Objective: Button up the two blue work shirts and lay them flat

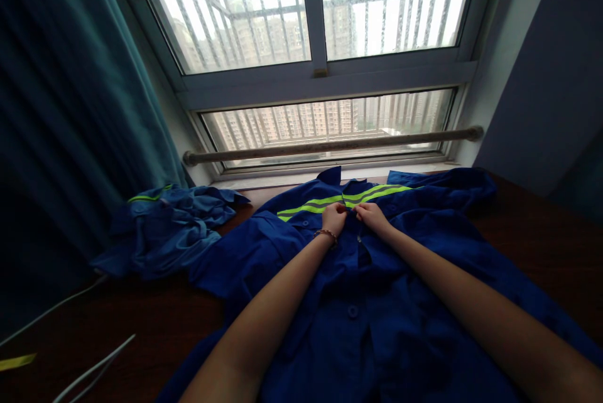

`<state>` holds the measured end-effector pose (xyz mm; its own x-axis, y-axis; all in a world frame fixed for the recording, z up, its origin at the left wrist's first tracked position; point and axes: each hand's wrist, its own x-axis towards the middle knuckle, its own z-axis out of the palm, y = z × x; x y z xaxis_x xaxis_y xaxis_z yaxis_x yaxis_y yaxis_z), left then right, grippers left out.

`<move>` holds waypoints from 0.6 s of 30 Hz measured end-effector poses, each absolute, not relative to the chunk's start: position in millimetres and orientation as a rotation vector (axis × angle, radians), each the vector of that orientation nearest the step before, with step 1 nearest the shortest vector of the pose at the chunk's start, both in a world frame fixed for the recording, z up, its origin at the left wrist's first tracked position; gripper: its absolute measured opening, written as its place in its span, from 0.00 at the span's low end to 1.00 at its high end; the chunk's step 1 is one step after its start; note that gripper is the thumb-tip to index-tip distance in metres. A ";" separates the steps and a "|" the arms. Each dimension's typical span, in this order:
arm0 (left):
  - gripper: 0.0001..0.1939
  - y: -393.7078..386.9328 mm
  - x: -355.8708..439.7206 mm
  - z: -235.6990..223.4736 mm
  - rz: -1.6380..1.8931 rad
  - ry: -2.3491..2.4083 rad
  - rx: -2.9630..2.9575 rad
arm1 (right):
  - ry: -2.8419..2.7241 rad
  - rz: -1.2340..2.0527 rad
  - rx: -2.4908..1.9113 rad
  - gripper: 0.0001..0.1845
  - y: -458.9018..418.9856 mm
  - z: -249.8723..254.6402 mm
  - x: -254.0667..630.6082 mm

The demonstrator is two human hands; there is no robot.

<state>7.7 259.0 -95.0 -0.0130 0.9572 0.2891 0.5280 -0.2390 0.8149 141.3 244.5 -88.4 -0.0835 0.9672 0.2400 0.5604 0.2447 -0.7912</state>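
A blue work shirt [358, 302] with yellow-green reflective stripes [320, 204] lies spread face-up on a dark wooden table [155, 321]. My left hand [334, 217], with a bracelet on its wrist, and my right hand [372, 216] are close together at the shirt's front placket just below the collar. Both hands have fingers pinched on the fabric edges there. A button [352, 311] shows lower on the placket.
A second blue garment [164, 227] lies crumpled at the left, near a teal curtain [70, 108]. A barred window [320, 51] with a horizontal rail [330, 144] stands just behind the table. White cables [89, 370] and a yellow strip [16, 361] lie at the front left.
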 end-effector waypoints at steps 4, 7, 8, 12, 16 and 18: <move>0.03 255.3 7.2 -92.4 1.177 1.540 1.811 | -1.758 0.759 -1.338 0.19 245.4 -86.4 140.5; 0.04 254.0 7.2 -91.5 1.178 1.551 1.796 | -1.769 0.722 -1.326 0.18 243.9 -86.6 139.3; 0.04 254.1 7.3 -91.5 1.177 1.549 1.785 | -1.771 0.693 -1.329 0.17 243.1 -86.8 139.0; 0.03 257.0 7.7 -93.2 1.183 1.515 1.708 | -1.780 0.563 -1.357 0.14 237.5 -86.1 138.9; 0.03 260.4 8.6 -95.8 1.224 1.471 1.543 | -1.812 0.366 -1.383 0.13 228.4 -83.0 137.6; 0.03 260.5 9.5 -95.2 1.230 1.435 1.437 | -1.872 0.205 -1.359 0.13 223.9 -81.1 136.0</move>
